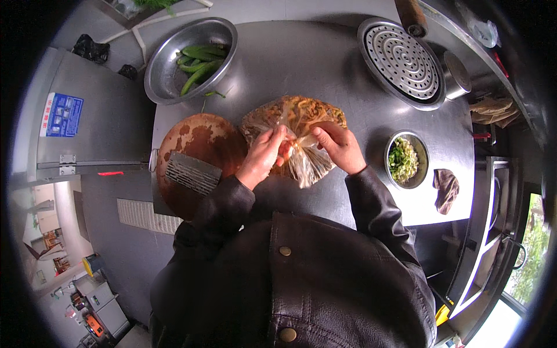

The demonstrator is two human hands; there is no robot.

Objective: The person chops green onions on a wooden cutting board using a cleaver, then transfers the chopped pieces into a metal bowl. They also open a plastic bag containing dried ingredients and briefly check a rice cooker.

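Observation:
A clear plastic bag [300, 108] full of yellow-brown chopped food, too blurred to name, lies on the steel table in front of me. Its neck is gathered, and the loose plastic flares out towards my body. My left hand [265, 154] pinches the gathered neck from the left, thumb against fingers. From the right, my right hand [337, 143] grips the plastic between thumb and forefinger. Just left of my left hand lies a round wooden chopping board [200, 130], stained dark, with a cleaver [191, 172] flat on it.
A steel basin [152, 82] holding green peppers stands at the back left. Back right, a perforated steel steamer plate [402, 61] sits in another basin. Nearer on the right are a metal bowl [425, 167] of chopped scallions and a crumpled brown cloth [445, 190].

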